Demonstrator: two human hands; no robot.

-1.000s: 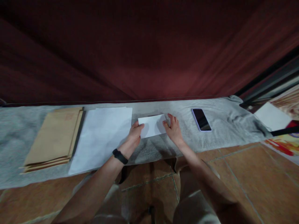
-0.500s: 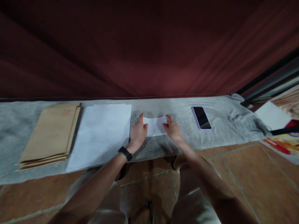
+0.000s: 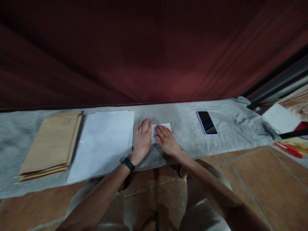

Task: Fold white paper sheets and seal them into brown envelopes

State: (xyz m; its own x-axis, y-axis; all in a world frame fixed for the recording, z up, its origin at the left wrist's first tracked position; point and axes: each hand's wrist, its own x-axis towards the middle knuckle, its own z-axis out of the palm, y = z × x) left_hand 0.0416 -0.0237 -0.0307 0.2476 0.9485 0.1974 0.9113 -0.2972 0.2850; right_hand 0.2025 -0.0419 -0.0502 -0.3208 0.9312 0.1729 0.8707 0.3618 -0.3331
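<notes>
While the fingers of both hands lie stretched out and close together, they press flat on a small folded piece of white paper [image 3: 166,125], and nothing is gripped or pinched. The left hand [image 3: 142,141] covers the left end of this paper with its palm down, the fingers pointing away from the person. The right hand [image 3: 166,141] lies just beside it, also palm down, and its fingers point a little toward the left hand, so the two hands almost touch. Only the far right corner of the paper shows beyond the fingertips.

The paper rests on a long grey cloth [image 3: 183,142] that covers a low surface in front of a dark red curtain [image 3: 154,51]. On the left wrist sits a black wristband [image 3: 127,163].

Just to the left of the left hand lies a large flat sheet of white paper [image 3: 103,142], and beside that a stack of brown paper envelopes [image 3: 49,142]. To the right, well apart from the hands, a dark smartphone with a pale edge [image 3: 207,122] lies face up on the cloth. Below the cloth there is a floor of reddish-brown tiles [image 3: 252,179].
</notes>
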